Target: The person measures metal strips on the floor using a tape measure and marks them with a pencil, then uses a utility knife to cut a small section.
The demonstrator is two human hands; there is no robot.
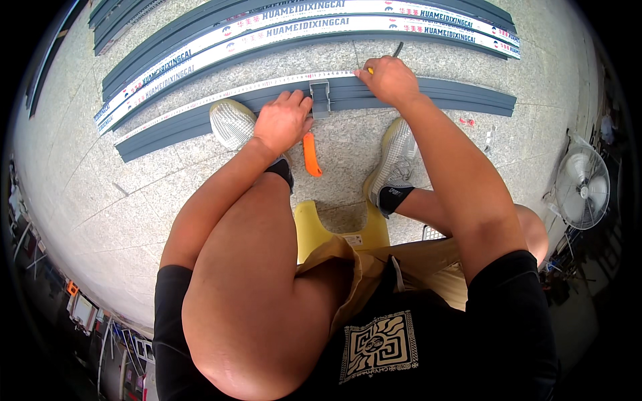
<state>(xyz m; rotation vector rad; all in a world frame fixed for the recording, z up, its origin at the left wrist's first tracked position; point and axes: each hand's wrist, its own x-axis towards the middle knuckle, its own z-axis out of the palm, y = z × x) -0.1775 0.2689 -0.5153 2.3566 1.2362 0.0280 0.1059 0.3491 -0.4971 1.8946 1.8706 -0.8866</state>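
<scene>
A long grey ribbed profile [455, 100] lies across the floor, with a white measuring tape [221, 93] stretched along its far edge. My left hand [284, 120] rests on the profile with bent fingers, close to the left side of a small U-shaped metal bracket [320, 100]. Between the fingers of my right hand [391, 79] is a slim dark pen [399, 48]; a yellow bit shows at the fingertips, by the tape's right end. An orange handle [311, 157], perhaps of a knife, lies just below my left hand, its upper end by the profile.
Several grey profiles [281, 47] with white printed film lie farther off. My shoes [233, 125] stand at the near profile, the left one against it. A yellow stool [314, 227] is beneath me. Small red pieces [467, 122] lie right; a fan [583, 190] stands at far right.
</scene>
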